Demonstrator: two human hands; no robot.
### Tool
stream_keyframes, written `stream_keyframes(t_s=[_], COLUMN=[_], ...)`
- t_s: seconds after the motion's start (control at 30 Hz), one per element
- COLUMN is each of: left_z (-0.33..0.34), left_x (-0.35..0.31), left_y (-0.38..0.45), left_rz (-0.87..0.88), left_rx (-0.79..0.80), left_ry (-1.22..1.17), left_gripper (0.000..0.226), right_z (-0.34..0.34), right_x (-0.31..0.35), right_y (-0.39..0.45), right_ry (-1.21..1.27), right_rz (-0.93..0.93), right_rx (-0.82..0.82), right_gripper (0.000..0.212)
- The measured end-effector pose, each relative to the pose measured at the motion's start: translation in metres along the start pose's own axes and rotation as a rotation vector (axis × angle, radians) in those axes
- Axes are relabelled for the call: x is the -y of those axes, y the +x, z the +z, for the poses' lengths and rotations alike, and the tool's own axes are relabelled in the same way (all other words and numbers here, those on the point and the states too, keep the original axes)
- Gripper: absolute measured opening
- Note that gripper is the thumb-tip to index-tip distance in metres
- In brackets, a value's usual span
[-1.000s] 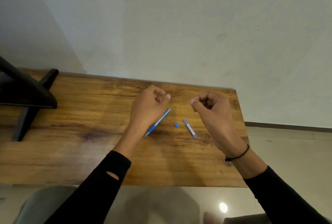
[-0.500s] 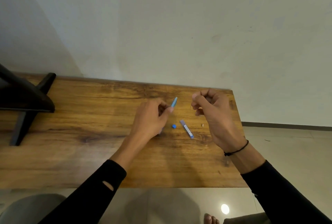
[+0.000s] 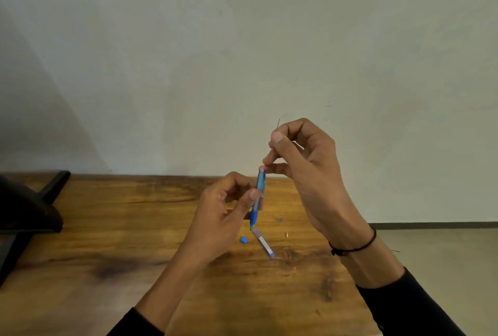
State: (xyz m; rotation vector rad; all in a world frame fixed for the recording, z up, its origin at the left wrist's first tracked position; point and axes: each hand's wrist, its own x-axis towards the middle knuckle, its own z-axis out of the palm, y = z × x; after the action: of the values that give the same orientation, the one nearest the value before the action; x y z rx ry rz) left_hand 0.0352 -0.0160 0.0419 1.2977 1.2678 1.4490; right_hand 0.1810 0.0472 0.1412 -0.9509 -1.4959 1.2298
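Note:
My left hand [image 3: 223,214] grips a blue mechanical pencil [image 3: 259,195] almost upright above the wooden table [image 3: 134,241], tip pointing down. My right hand [image 3: 307,163] is just above the pencil's top end and pinches a thin pencil lead [image 3: 278,123] between thumb and forefinger; the lead sticks up past the fingers. On the table below lie a small blue cap [image 3: 244,240], a lead case [image 3: 264,243] and a tiny pale piece [image 3: 287,234].
A dark stand [image 3: 29,211] sits on the table's left end. A plain wall rises right behind the table. The table's right edge is near my right wrist, with tiled floor [image 3: 444,255] beyond it.
My left hand has picked the pencil up off the table and turned it upright. My right hand rose with the lead and came over the pencil's top. The camera tilted up.

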Motion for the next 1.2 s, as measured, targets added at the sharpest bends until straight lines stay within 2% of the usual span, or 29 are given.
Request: stream_keyframes(t_s=[0.1,0.3,0.67,0.83,0.93,1.13,1.2], left_z=[0.000,-0.001,-0.002,-0.002,-0.001,-0.001,-0.001], left_x=[-0.007,-0.006,-0.003,-0.001,-0.001,0.000,-0.002], left_y=[-0.001,0.001,0.001,0.003,0.003,0.002,0.002], left_rz=[-0.010,0.004,-0.012,-0.006,-0.016,-0.018,-0.029], left_rx=[-0.006,-0.009,-0.026,-0.023,-0.022,-0.025,-0.026], left_ry=[-0.012,0.011,0.019,0.069,0.072,0.077,0.059], left_gripper=[0.009,0.014,0.007,0.017,0.009,0.013,0.006], right_z=[-0.002,0.000,0.002,-0.001,-0.002,0.000,0.000], right_x=[0.003,-0.001,-0.009,-0.011,-0.013,-0.015,-0.016], right_y=[-0.001,-0.001,-0.001,0.000,0.000,-0.002,-0.002], right_ry=[-0.017,-0.043,-0.087,-0.098,-0.099,-0.101,-0.097], right_rz=[-0.023,-0.051,-0.061,-0.068,-0.070,-0.056,-0.046], right_rx=[0.004,0.004,0.020,0.013,0.013,0.015,0.014], right_gripper=[0.010,0.008,0.007,0.007,0.007,0.007,0.007])
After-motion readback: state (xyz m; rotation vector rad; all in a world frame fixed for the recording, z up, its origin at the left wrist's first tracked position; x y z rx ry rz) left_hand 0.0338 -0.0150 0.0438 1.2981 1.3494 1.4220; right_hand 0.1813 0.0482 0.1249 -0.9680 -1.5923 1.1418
